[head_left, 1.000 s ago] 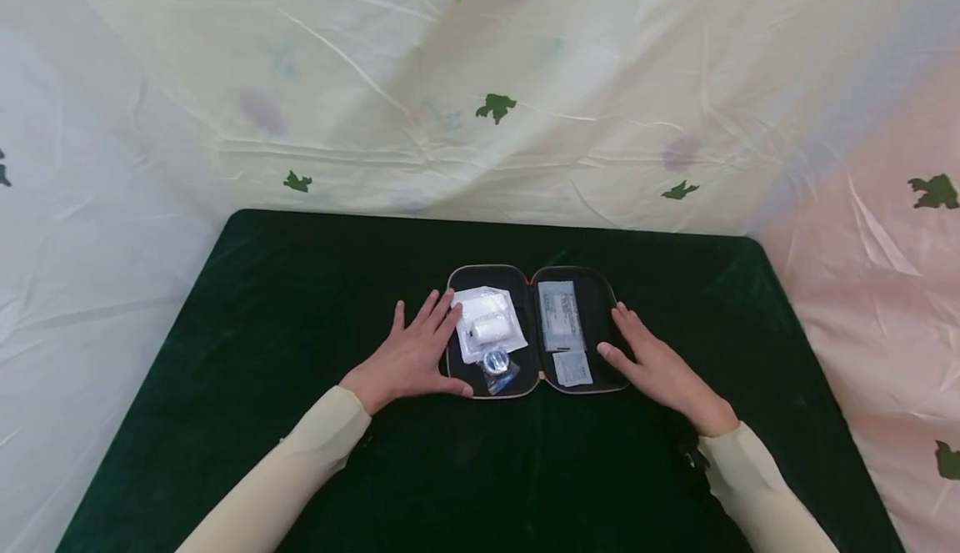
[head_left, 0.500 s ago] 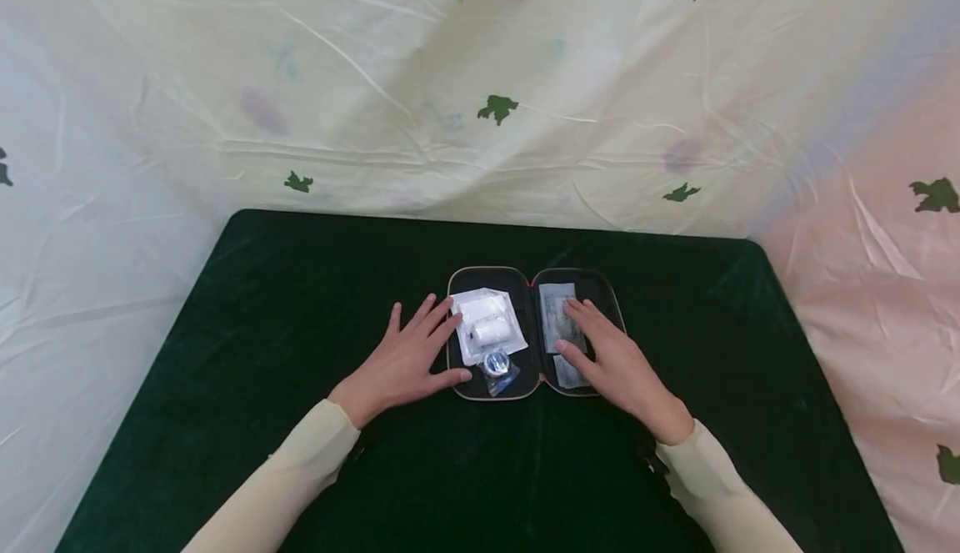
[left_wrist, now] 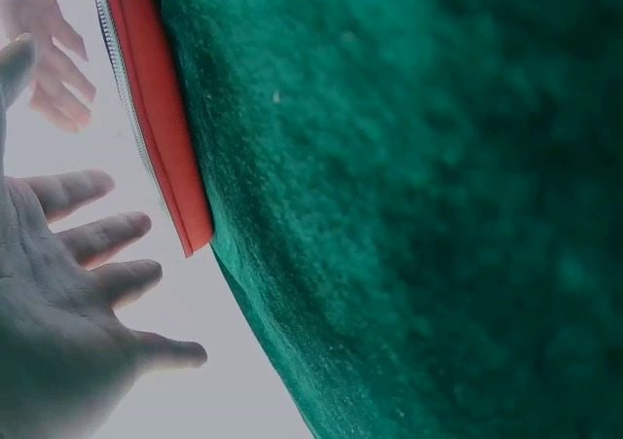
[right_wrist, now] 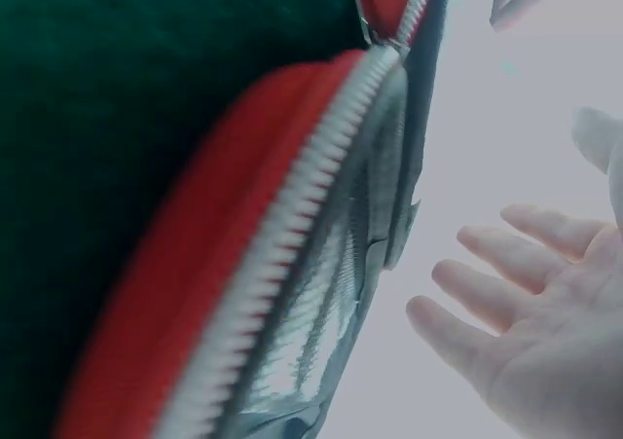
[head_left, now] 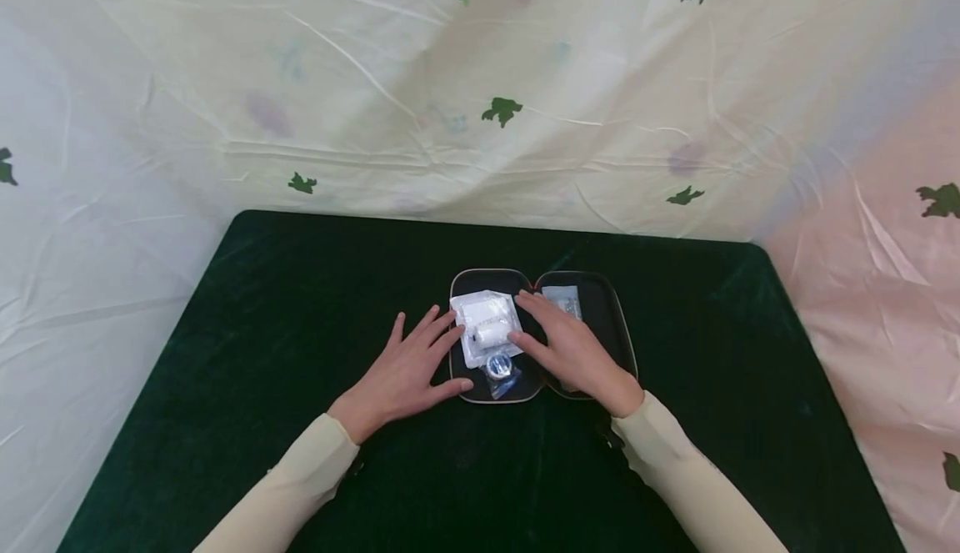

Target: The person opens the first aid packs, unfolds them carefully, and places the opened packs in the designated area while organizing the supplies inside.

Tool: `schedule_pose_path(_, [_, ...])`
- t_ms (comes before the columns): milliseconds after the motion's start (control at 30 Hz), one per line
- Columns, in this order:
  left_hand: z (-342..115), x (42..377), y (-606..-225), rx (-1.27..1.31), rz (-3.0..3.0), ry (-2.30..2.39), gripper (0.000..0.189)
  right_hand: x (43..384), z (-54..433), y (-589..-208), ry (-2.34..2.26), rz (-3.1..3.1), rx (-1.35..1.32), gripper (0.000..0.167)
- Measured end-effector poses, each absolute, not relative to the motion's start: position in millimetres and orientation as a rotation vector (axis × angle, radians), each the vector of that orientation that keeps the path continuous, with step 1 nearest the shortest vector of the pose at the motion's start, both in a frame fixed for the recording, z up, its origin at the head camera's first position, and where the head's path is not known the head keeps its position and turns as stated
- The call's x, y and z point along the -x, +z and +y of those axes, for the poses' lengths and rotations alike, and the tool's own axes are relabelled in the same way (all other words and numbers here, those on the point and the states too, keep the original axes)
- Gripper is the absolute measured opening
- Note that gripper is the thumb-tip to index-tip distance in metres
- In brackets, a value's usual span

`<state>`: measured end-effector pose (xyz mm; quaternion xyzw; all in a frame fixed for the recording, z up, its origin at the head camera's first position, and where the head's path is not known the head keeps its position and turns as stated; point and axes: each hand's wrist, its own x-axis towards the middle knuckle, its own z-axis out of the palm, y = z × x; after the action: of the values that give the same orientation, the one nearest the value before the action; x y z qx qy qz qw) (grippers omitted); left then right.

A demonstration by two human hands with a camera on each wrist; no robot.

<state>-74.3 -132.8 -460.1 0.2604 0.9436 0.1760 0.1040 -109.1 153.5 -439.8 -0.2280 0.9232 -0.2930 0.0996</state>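
An unzipped case [head_left: 611,328] lies spread flat, dark inside, with a red outside [left_wrist: 161,118] and a toothed zip [right_wrist: 292,215]. In its left half are a white flat packet [head_left: 467,309], a white roll [head_left: 491,334] in clear wrap and a small shiny round item [head_left: 498,365] in a clear bag. A pale blue packet [head_left: 564,296] shows in the right half, partly covered. My left hand [head_left: 401,374] has its fingers spread at the case's left edge. My right hand [head_left: 573,353] hovers over the middle, fingers extended, holding nothing; it hides part of the right half.
A dark green velvety cloth [head_left: 315,286] covers the table under the case. Behind and at both sides hang pale curtains [head_left: 360,77] with green leaf prints.
My right hand has moved left from the case's right edge, across the right half, to the middle. My left hand has barely shifted. The case and its contents stay in place.
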Motion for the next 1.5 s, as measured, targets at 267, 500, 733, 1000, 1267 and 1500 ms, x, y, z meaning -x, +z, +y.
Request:
schedule_pose_path(267, [-133.2, 72.9, -461.7, -0.746, 2.759, 0.507, 0.089, 136.1, 133.0, -428.8, -0.816, 2.633, 0.706, 0.065])
schedule_pose_path(500, [-132.8, 72.0, -463.0, -0.737, 2.745, 0.517, 0.09, 157.4, 118.5, -425.3, -0.789, 2.521, 0.697, 0.061])
schedule_pose_path(733, [-128.6, 73.0, -463.2, -0.747, 2.738, 0.492, 0.089, 166.3, 115.8, -431.5, -0.754, 2.524, 0.645, 0.054])
schedule_pose_path(1000, [-127.5, 73.8, -461.2, -0.728, 2.729, 0.488, 0.09, 174.6, 118.2, -440.1, -0.774, 2.625, 0.62, 0.036])
schedule_pose_path(1267, [-127.2, 74.7, -459.1, -0.71, 2.72, 0.499, 0.089, 179.3, 127.4, -434.7, -0.911, 2.624, 0.562, 0.024])
schedule_pose_path(1500, [-128.6, 75.1, -457.7, -0.717, 2.725, 0.516, 0.087, 184.1, 145.6, -427.1, -1.033, 2.63, 0.424, 0.029])
